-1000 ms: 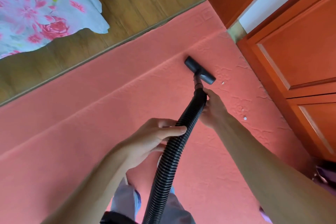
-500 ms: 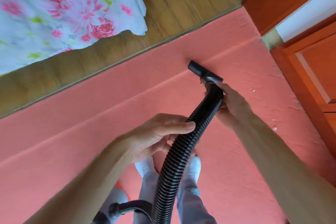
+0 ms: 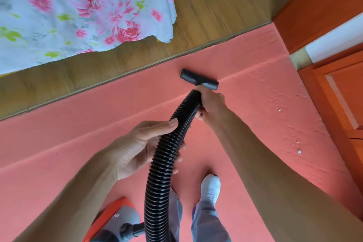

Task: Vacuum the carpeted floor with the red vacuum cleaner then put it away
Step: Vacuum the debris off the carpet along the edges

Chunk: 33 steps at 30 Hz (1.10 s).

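1. Right, the red vacuum cleaner (image 3: 115, 220), a red-and-grey canister, sits on the carpet's near-left part by the person's feet. Its black ribbed hose (image 3: 163, 163) arches up and forward.
2. At the hose's far end, the black T-shaped nozzle (image 3: 199, 79) rests on the salmon-pink carpet (image 3: 78, 143), close to its far edge where the wooden floorboards (image 3: 216, 6) begin.
3. The right hand (image 3: 211, 104) is wrapped round the hose end, directly behind the nozzle. The left hand (image 3: 141, 147) grips the hose further back, thumb on top, fingers curled beneath.
4. Here's what matters: the nozzle lies straight ahead of the right hand, its long bar roughly parallel to the carpet's far edge. The right hand is nearer and looks to be steering.
5. White specks (image 3: 279, 110) lie right of the nozzle, toward the carpet's right edge by the orange-red wooden cabinet (image 3: 343, 94), so a sweep rightward seems called for.
6. There's a small pale mark on the canister's grey panel, too blurred to read.
7. Further out, a floral sheet (image 3: 78, 6) drapes over the floorboards and a white shoe (image 3: 211, 184) stands on the carpet.
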Each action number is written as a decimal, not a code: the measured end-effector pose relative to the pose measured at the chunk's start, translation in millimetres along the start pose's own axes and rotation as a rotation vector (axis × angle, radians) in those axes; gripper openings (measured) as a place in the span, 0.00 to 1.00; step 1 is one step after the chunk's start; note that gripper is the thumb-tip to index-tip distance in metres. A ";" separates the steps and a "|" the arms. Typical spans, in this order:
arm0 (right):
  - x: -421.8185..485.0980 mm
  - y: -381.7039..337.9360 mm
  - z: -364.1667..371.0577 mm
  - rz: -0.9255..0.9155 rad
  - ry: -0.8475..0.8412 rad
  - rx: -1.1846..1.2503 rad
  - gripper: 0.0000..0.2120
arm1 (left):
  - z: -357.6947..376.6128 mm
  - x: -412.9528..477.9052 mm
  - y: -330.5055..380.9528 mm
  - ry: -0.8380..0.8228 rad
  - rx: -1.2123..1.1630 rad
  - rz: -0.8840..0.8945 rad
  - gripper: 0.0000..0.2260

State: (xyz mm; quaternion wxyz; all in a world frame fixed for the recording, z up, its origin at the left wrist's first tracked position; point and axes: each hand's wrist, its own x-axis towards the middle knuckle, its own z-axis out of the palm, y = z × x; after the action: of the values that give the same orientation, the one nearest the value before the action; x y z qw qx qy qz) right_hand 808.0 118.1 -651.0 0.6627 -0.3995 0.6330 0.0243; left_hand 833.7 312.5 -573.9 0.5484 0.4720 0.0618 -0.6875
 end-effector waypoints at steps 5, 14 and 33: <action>18.8 5.8 0.9 0.017 0.038 -0.120 0.17 | -3.3 7.9 -6.6 0.045 -0.075 -0.045 0.23; 20.4 4.3 -4.1 0.108 0.018 -0.048 0.12 | -8.5 15.1 13.1 0.057 0.072 -0.102 0.20; 15.1 5.1 -10.1 0.179 -0.076 0.020 0.08 | -33.0 12.2 46.0 -0.198 0.206 -0.198 0.32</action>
State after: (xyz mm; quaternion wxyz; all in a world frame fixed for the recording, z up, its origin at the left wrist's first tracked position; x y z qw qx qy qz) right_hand 799.9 108.8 -665.3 0.6853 -0.3335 0.6408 0.0923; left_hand 890.9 305.9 -580.8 0.4301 0.4472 -0.0172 -0.7840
